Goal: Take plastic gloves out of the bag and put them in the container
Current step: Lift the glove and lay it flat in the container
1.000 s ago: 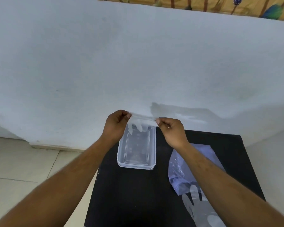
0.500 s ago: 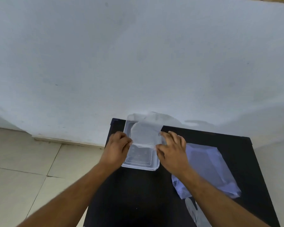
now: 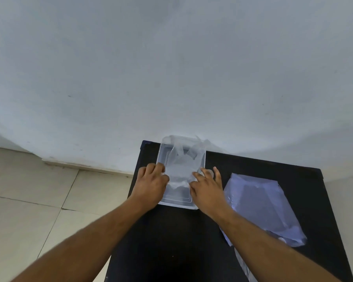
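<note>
A clear plastic container (image 3: pixel 162 153) stands at the far left of a black table (image 3: pixel 171 241). A thin see-through plastic glove (image 3: pixel 180 169) lies inside it, its fingers sticking up over the far rim. My left hand (image 3: pixel 151 185) rests on the container's left edge with its fingertips on the glove. At the right edge, my right hand (image 3: pixel 207 187) has its fingers spread and its fingertips touching the glove. A bluish plastic bag (image 3: pixel 261 206) lies flat to the right.
More see-through plastic, possibly gloves (image 3: pixel 245 267), lies at the table's near edge under my right forearm. A white wall (image 3: pixel 171 68) rises right behind the table. Tiled floor (image 3: pixel 39 200) is to the left.
Both hands have come down from above the container, lowering the glove into it. The pinch on the glove's edge has loosened and the fingers now press it inside the container.
</note>
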